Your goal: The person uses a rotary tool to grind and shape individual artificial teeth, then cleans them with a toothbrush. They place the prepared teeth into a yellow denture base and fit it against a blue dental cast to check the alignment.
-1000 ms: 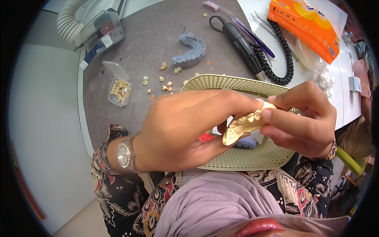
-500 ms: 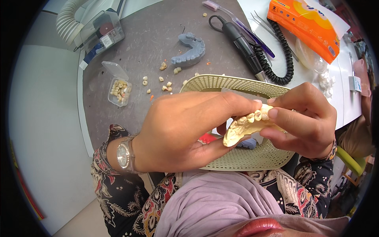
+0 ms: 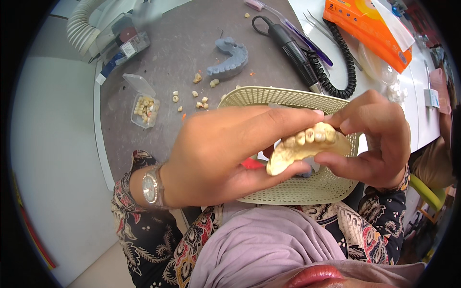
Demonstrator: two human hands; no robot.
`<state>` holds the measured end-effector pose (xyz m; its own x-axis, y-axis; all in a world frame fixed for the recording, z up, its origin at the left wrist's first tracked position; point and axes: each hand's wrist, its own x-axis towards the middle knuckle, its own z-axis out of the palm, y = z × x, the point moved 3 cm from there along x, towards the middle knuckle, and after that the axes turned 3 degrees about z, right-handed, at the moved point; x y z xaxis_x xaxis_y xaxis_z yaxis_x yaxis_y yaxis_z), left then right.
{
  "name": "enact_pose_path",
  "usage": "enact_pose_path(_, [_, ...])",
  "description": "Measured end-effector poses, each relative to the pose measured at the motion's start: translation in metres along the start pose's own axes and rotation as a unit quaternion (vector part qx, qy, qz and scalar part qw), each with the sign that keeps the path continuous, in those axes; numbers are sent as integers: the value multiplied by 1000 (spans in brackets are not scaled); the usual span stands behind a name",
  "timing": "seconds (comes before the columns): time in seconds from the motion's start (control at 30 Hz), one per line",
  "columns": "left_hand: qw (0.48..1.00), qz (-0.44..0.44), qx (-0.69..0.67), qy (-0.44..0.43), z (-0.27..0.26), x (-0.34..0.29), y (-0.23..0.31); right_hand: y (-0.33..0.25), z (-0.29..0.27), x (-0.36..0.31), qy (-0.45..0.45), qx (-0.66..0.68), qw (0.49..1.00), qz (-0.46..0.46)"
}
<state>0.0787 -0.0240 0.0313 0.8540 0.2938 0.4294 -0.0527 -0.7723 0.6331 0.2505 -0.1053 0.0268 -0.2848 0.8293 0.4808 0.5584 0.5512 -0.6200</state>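
Note:
Over the basket I hold a cream plaster dental cast, its row of teeth facing up toward me. My left hand grips the cast's left part, thumb underneath and fingers along the far side. On the right end, my right hand has its thumb at the inner edge and its bent fingers by the far rim. Directly below is a pale green perforated basket. Inside it, a red piece and a bluish-grey piece show partly; my hands cover most of the rest.
A grey-blue dental model lies on the dark mat, with loose artificial teeth near it. To the left stands an open clear box of teeth. Beyond the basket are a black handpiece, a purple toothbrush and an orange packet.
The cast has tilted, so its teeth show more fully. My right index finger has moved off the teeth toward the far rim. My left hand keeps its hold.

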Motion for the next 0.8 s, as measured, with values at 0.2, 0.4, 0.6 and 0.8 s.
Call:
enact_pose_path(0.2, [997,-67,-38,0,-9,-2,-12,15,5,7,65,150,985,61])
enact_pose_path(0.4, [946,-100,-290,107,-11,3,-23,-11,-26,22,30,14,999,-17])
enact_pose_path(0.6, [893,-200,-377,142,-13,-4,-41,-12,29,22,-325,-196,925,8])
enact_pose_path(0.8, [895,-167,-390,141,-19,1,-40,-4,59,28,-412,-266,871,-34])
